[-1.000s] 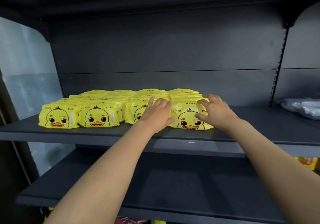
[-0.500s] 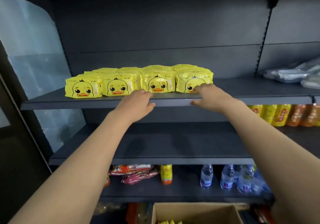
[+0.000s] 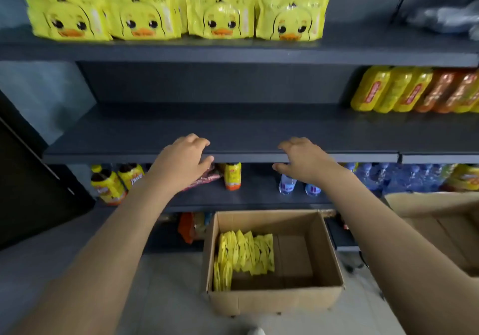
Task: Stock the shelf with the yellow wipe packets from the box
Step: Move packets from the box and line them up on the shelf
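Yellow wipe packets (image 3: 178, 16) printed with a duck face are seen in a row of four stacks at the front of the upper shelf (image 3: 233, 53), blurred by motion. Further packets (image 3: 243, 254) are stood on edge in the left part of the open cardboard box (image 3: 274, 301), which is set on the floor below the shelving.

Both bare forearms are stretched forward from the lower corners of the view. The left hand (image 3: 181, 163) is held palm down in front of the front edge of the middle shelf (image 3: 259, 127), its fingers loosely curled and nothing held in it. The right hand (image 3: 303, 161) is held level with it and well apart, fingers likewise loosely bent, thumb turned inward, nothing gripped. Whether either hand touches the shelf edge cannot be told.

Water bottles (image 3: 287, 184) are seen on the lower shelf behind the right hand, and a second cardboard box (image 3: 440, 220) at the right.
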{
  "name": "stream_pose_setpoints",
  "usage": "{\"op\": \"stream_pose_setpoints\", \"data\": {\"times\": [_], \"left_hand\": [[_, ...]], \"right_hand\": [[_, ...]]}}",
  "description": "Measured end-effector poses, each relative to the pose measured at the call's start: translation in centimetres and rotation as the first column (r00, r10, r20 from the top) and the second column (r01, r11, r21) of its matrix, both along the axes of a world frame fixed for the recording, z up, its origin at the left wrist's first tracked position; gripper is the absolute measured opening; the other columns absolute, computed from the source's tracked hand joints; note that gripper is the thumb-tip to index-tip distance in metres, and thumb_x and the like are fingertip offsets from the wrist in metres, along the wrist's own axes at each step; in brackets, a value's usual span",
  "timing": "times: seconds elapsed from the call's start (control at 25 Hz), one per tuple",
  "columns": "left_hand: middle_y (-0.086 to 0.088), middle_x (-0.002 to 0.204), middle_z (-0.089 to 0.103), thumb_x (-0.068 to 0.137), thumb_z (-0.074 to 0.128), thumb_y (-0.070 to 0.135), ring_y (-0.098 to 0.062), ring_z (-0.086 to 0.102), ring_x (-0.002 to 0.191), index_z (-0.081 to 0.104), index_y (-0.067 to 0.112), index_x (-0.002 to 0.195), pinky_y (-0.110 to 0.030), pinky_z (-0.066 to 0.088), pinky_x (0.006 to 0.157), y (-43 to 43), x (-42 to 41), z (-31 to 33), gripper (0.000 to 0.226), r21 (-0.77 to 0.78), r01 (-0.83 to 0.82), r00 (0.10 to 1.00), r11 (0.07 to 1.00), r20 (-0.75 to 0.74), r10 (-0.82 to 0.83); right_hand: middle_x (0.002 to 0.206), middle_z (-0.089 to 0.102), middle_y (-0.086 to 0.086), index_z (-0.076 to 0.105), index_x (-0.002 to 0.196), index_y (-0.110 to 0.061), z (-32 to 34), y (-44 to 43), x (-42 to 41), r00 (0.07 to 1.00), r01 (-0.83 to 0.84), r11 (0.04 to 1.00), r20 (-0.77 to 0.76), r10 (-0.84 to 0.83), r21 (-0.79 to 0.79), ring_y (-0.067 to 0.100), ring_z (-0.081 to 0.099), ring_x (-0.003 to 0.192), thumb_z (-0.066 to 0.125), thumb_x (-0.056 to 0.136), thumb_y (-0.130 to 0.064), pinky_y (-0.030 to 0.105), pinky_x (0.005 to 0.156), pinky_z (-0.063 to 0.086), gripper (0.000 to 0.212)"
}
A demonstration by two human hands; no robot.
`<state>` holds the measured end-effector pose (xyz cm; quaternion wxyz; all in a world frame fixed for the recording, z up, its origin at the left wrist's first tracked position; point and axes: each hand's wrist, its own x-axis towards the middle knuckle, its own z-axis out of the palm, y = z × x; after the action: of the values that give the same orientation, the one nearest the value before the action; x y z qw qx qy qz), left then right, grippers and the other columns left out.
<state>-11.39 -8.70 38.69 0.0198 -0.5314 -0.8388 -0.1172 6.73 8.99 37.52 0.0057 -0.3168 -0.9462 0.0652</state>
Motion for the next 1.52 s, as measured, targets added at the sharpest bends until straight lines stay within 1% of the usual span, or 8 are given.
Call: {"op": "stream_pose_setpoints", "data": {"times": [0.56,1.0,1.08,1.12,1.24,1.28,1.4,1.52], "left_hand": [[-0.001,0.131,0.051,0.097,0.039,0.032,-0.017,0.049,0.117,0.046,0.015,0.132,-0.029,0.045,0.091,2.1,4.2,-27.3,0.039,-0.403,-0.033,0.940,0.915,0.297,0.165],[-0.004,0.122,0.062,0.097,0.044,0.029,-0.014,0.060,0.107,0.054,0.008,0.122,-0.024,0.049,0.088,2.8,5.3,-45.5,0.035,-0.449,-0.207,0.702,0.869,0.551,0.452],[-0.007,0.122,0.062,0.097,0.042,0.033,-0.017,0.060,0.109,0.055,0.006,0.123,-0.025,0.047,0.087,3.7,5.3,-47.9,0.039,-0.456,-0.298,0.572,0.838,0.618,0.539],[-0.009,0.122,0.062,0.097,0.042,0.035,-0.020,0.060,0.109,0.056,0.004,0.122,-0.027,0.047,0.088,4.5,5.3,-48.9,0.042,-0.463,-0.384,0.422,0.799,0.682,0.598],[-0.006,0.111,0.061,0.092,0.049,0.043,-0.020,0.059,0.102,0.053,0.002,0.121,-0.036,0.052,0.089,8.1,4.8,-50.9,0.051,-0.597,-0.643,-0.382,0.479,0.793,0.474],[-0.005,0.108,0.058,0.089,0.051,0.047,-0.018,0.058,0.100,0.052,0.003,0.122,-0.035,0.053,0.087,9.5,4.5,-51.3,0.055,-0.656,-0.658,-0.553,0.370,0.754,0.355],[-0.007,0.107,0.055,0.081,0.058,0.055,-0.019,0.058,0.105,0.049,0.009,0.112,-0.037,0.054,0.086,12.9,3.5,-52.3,0.057,-0.755,-0.627,-0.756,0.192,0.649,0.082],[-0.009,0.116,0.058,0.075,0.061,0.060,-0.020,0.059,0.102,0.050,0.006,0.108,-0.039,0.051,0.091,15.2,1.9,-52.9,0.064,-0.779,-0.626,-0.779,0.029,0.624,-0.055]], "right_hand": [[0.135,0.047,0.011,0.045,0.133,-0.013,-28.6,4.2,2.1,0.921,-0.007,0.931,0.361,0.148,-0.364,0.030,0.040,0.126,0.050,0.091,-0.039,0.040,0.099,0.041,0.050],[0.117,0.060,0.009,0.054,0.122,-0.011,-46.7,1.4,1.7,0.898,0.191,0.816,0.432,0.079,-0.545,0.024,0.055,0.109,0.054,0.092,-0.031,0.033,0.087,0.049,0.037],[0.116,0.060,0.008,0.052,0.123,-0.011,-49.2,0.9,1.6,0.892,0.236,0.793,0.450,0.053,-0.561,0.023,0.056,0.107,0.054,0.093,-0.030,0.032,0.086,0.050,0.035],[0.116,0.059,0.008,0.052,0.124,-0.012,-50.1,0.7,1.5,0.890,0.268,0.776,0.456,0.028,-0.571,0.023,0.057,0.106,0.053,0.093,-0.029,0.032,0.085,0.050,0.035],[0.113,0.060,0.008,0.051,0.123,-0.014,-52.4,0.4,1.2,0.885,0.342,0.728,0.465,-0.036,-0.594,0.022,0.058,0.100,0.052,0.093,-0.026,0.031,0.080,0.049,0.033],[0.111,0.060,0.007,0.053,0.121,-0.014,-53.0,0.4,1.2,0.885,0.354,0.722,0.462,-0.055,-0.594,0.020,0.058,0.095,0.053,0.093,-0.026,0.029,0.077,0.049,0.031],[0.104,0.062,0.004,0.056,0.116,-0.012,-54.0,0.4,1.2,0.893,0.382,0.709,0.436,-0.116,-0.593,0.013,0.057,0.085,0.055,0.093,-0.023,0.020,0.066,0.043,0.026],[0.105,0.062,0.004,0.056,0.116,-0.011,-54.0,0.7,0.9,0.900,0.393,0.704,0.405,-0.162,-0.592,0.014,0.058,0.088,0.053,0.094,-0.023,0.022,0.071,0.047,0.026]]}}
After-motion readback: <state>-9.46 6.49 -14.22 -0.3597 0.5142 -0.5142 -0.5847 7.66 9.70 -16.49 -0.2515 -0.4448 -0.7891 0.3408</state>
